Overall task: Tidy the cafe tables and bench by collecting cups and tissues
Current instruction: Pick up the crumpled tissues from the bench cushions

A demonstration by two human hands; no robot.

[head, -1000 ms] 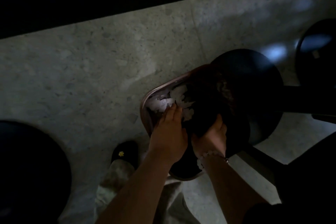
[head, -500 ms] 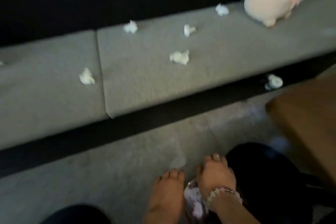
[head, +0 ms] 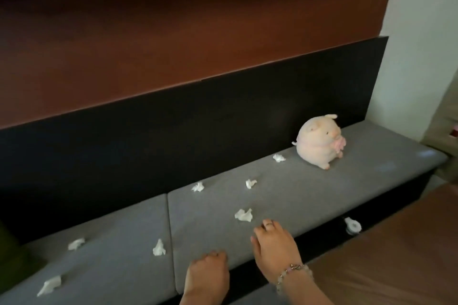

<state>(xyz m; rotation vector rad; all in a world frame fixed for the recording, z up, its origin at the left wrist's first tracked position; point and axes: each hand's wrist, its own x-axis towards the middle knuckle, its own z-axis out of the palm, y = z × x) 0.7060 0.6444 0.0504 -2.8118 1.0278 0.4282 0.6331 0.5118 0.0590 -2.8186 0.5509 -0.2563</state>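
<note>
Seven tissues [head: 251, 183] lie on the bench [head: 347, 168], the nearest tissue [head: 244, 214] at eleven o'clock from your right hand [head: 275, 247]. That and your left hand [head: 208, 272] are loose, empty. A quick swipe could knock the tissue away.

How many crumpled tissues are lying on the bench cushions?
7 tissues: one beside the plush pig; three on the right cushion; three on the left cushion. The white item lower right is unclear.

tissues [head: 244, 214] scattered on bench [head: 309, 188] | plush pig [head: 318, 142] right, before backrest [head: 198, 116] | table [head: 396, 255] right-front
</note>
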